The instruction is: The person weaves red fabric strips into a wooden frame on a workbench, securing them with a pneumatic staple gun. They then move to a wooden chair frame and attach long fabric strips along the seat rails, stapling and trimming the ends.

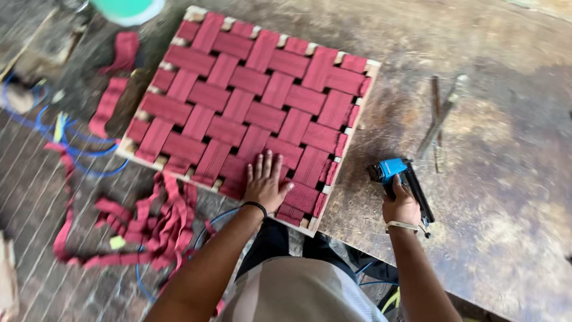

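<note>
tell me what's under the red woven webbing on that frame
A pale wooden frame shows at the edges of the red webbing, where the strap ends wrap over it. The left hand lies flat on the weave. The frame's middle is covered.

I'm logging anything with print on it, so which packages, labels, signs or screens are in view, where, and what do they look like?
No packages, labels, signs or screens can be made out.
Nearest candidate: blue and black staple gun on the worn table, under the right hand; no marking shows.
</note>
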